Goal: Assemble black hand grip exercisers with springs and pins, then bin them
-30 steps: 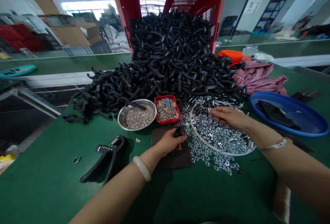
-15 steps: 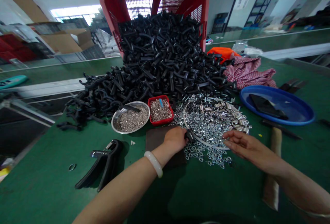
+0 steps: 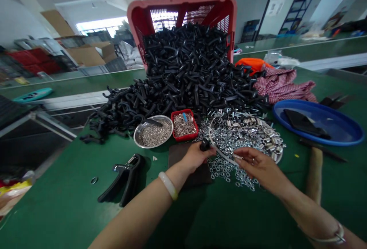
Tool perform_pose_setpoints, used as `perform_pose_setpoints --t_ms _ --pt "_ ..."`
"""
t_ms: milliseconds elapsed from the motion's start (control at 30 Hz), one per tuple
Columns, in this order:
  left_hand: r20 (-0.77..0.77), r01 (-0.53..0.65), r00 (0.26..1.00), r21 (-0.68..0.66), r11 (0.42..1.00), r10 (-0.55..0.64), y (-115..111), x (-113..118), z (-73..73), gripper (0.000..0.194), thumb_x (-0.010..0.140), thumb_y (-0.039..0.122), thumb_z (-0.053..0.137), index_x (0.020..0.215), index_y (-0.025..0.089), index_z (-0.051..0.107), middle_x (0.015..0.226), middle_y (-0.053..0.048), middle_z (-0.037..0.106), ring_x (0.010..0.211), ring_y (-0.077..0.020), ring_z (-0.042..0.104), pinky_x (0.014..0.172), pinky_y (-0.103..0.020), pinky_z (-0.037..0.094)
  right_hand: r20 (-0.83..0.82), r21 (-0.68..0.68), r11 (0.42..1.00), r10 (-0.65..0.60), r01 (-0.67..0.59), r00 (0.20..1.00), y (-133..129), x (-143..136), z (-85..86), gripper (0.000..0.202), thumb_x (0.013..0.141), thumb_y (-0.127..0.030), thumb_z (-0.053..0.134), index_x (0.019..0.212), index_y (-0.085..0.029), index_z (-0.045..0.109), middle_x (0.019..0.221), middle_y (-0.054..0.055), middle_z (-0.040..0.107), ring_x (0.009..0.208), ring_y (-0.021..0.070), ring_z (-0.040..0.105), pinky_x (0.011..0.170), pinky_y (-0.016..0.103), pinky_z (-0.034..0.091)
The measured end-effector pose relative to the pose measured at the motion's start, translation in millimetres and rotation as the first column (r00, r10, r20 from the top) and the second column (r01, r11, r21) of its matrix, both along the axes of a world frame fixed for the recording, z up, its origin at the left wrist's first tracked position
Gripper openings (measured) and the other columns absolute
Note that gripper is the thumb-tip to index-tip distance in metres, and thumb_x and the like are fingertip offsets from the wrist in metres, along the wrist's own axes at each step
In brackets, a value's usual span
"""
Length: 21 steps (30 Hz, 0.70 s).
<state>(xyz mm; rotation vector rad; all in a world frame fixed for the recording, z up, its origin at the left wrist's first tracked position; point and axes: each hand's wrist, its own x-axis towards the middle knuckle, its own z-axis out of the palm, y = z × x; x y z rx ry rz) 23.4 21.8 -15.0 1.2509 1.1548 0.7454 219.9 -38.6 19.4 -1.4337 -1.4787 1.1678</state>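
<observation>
My left hand (image 3: 196, 156) is closed round a black plastic handle piece (image 3: 204, 144), above a dark flat plate (image 3: 177, 153); most of the piece is hidden in my fingers. To the right, my right hand (image 3: 255, 163) pinches a small metal coil spring (image 3: 237, 156) between thumb and fingers. It hovers over the near rim of a round tray (image 3: 213, 142) heaped with springs and nuts. Loose nuts (image 3: 226, 170) lie spilled in front of that tray. An assembled hand grip strengthener (image 3: 126, 176) with black handles lies on the green table to the left.
Behind rises a heap of black handles (image 3: 186, 77) spilling from a tipped red crate (image 3: 182, 1). A metal bowl (image 3: 137, 138) and red box (image 3: 183, 139) hold small parts. At right are a blue tray (image 3: 341, 126) with a phone and a wooden-handled hammer (image 3: 314, 172). A ring (image 3: 94, 180) lies left.
My right hand has moved left from the springs toward my left hand, and a spring now shows in its fingers. My left hand has turned the black handle piece upward. The view has shifted slightly.
</observation>
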Motion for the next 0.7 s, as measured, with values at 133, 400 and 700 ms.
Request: perform_pose_setpoints --t_ms 133,400,700 --pt "0.308 -0.039 0.944 -0.262 0.964 0.122 -17.0 -4.1 11.6 0.031 0.062 0.030 0.072 0.085 0.013 0.059 0.072 -0.002 0.061 0.048 -0.0045 0.045 0.045 -0.017 0.035 -0.049 0.100 0.995 0.003 0.002 0.999 7.8 -24.6 3.1 0.028 0.069 -0.040 0.064 0.089 -0.020 0.061 0.069 0.001 0.060 0.052 0.0101 0.050 0.046 0.025 0.046" --pt "0.408 -0.134 0.856 -0.419 0.898 0.318 -24.2 -15.8 18.4 0.026 0.062 0.021 0.073 0.081 0.013 0.058 0.058 0.003 0.053 0.049 -0.0046 0.048 0.041 -0.014 0.035 -0.107 0.104 0.994 0.028 -0.017 0.994 22.6 -49.3 -3.4 0.031 0.070 -0.039 0.063 0.094 -0.020 0.061 0.073 0.003 0.064 0.061 0.0140 0.058 0.051 0.029 0.050" --pt "0.472 -0.090 0.828 -0.419 0.903 0.302 -24.1 -23.2 11.2 0.031 0.059 0.022 0.075 0.085 0.013 0.060 0.068 0.001 0.055 0.049 -0.0025 0.045 0.041 -0.013 0.033 -0.193 -0.034 0.998 0.040 -0.048 0.980 29.8 -48.5 -11.5 0.034 0.069 -0.040 0.065 0.095 -0.019 0.061 0.071 0.003 0.064 0.066 0.0153 0.061 0.063 0.032 0.053"
